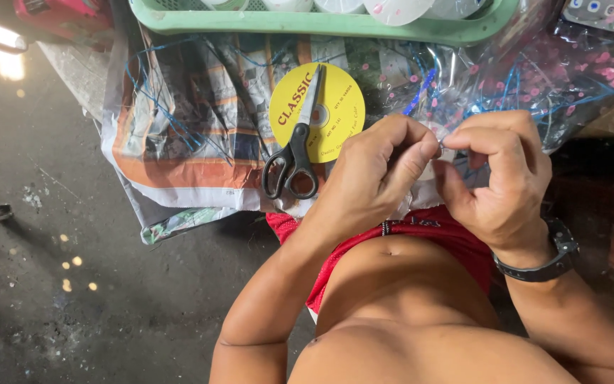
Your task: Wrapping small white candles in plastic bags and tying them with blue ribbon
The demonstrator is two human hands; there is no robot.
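Both hands pinch one tiny piece close to the body.

The left hand (378,174) and right hand (495,178) meet fingertip to fingertip, each grip closed on a small silvery piece (440,144), too small to identify; its long axis appears to run left-right between the thumbs. Done well, this likely needs short, steady pinches. Beyond, black-handled scissors (294,153) lie on a yellow disc (317,111), blades pointing away, upon a printed sack (179,135). Farther off sit clear bags with blue wires (520,78) and a green tray (321,23).
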